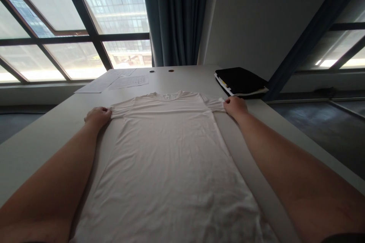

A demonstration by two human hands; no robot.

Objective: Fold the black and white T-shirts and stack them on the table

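A white T-shirt (171, 152) lies spread on the white table (182, 79), its neckline at the far end and its lower part running out of the bottom of the view. My left hand (97, 116) pinches the end of the left sleeve between thumb and fingers. On the other side, my right hand (236, 105) grips the end of the right sleeve. Both sleeves are stretched outward. Light wrinkles cross the chest and the lower right of the shirt.
A black folder (242, 80) with papers inside lies just beyond my right hand. Printed sheets (98, 81) rest at the far left of the table. Behind are a blue curtain (175, 17) and windows.
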